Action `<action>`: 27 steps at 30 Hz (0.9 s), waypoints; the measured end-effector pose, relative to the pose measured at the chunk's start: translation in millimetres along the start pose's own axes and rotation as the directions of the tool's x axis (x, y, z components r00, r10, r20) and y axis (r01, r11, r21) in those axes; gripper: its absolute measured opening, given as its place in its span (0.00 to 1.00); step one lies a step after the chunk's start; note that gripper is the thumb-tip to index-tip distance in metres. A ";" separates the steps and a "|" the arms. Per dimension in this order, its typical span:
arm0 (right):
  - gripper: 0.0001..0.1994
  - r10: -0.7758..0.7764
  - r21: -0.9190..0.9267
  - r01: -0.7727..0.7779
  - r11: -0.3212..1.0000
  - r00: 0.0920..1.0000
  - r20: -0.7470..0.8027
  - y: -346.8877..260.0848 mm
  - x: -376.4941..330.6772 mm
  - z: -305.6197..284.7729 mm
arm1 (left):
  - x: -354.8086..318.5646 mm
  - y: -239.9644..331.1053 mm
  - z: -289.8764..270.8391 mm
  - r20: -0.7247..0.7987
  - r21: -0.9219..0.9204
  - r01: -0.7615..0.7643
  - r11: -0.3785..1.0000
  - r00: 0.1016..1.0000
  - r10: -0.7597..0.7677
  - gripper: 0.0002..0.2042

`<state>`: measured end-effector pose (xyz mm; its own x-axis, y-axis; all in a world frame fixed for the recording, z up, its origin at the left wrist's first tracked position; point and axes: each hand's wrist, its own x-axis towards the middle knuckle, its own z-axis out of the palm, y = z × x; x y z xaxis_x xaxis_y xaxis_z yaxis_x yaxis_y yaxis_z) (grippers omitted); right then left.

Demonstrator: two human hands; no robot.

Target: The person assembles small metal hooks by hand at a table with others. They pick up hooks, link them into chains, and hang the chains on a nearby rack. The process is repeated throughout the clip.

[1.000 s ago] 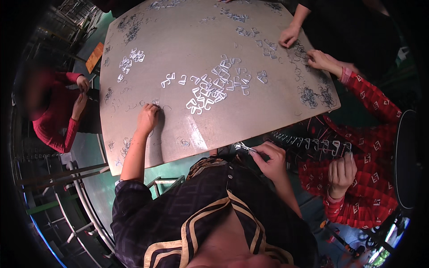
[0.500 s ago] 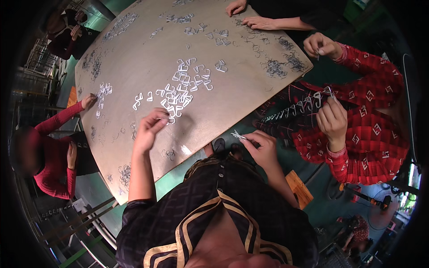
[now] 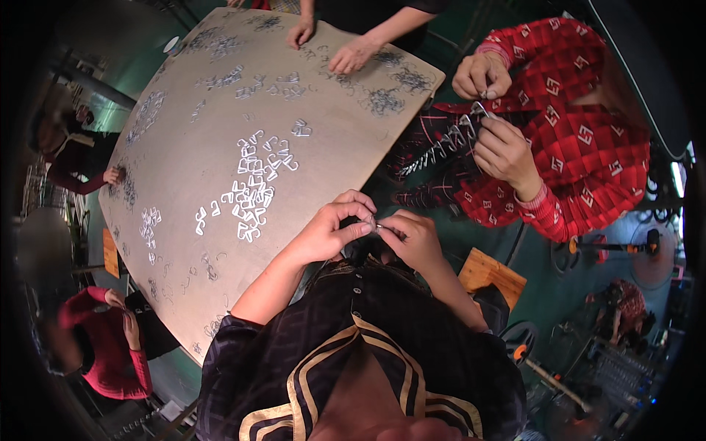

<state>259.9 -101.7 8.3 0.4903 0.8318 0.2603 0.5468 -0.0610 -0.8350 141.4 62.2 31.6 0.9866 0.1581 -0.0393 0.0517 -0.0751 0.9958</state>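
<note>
Small silver wire clip (image 3: 376, 227): thin bent metal, mostly hidden, pinched between fingertips of both grips, lying roughly level. Matching clip pile (image 3: 254, 192) on bench, up-left of grip.

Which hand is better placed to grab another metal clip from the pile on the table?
Probably the left hand: it is on the side of the clip pile, while the right hand sits farther from the table.

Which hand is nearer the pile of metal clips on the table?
Left. The left hand sits just right of the clip pile at the table's edge; the right hand is farther right, off the table.
</note>
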 end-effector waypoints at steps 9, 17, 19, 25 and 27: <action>0.06 0.040 0.037 -0.030 0.999 0.956 -0.290 -1.6 -39.1 -4.3 | 19.2 13.4 27.3 0.151 0.051 -0.160 0.986 0.977 0.151 0.01; 0.07 -0.112 -0.072 0.086 0.994 0.796 -0.595 -24.6 -67.9 -42.7 | 32.7 49.1 61.2 0.170 0.124 -0.376 0.918 0.920 0.354 0.08; 0.07 -0.127 -0.111 0.070 0.991 0.736 -0.665 -33.2 -77.1 -64.0 | 38.0 49.0 67.3 0.138 0.120 -0.424 0.898 0.902 0.408 0.10; 0.05 -0.205 -0.243 0.002 0.970 0.544 -0.814 -71.3 -104.2 -139.1 | 53.6 -26.7 60.9 0.022 0.331 -0.400 0.855 0.909 0.417 0.06; 0.03 -0.203 -0.242 -0.026 0.970 0.463 -0.863 -83.9 -110.5 -165.3 | 57.2 -60.6 53.2 -0.018 0.385 -0.346 0.855 0.924 0.382 0.05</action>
<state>272.1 -279.7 129.7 0.7014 -0.0781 0.7085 0.6823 -0.2143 -0.6990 202.9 23.4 -35.4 0.9285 0.1352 0.3458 -0.2379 -0.4983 0.8337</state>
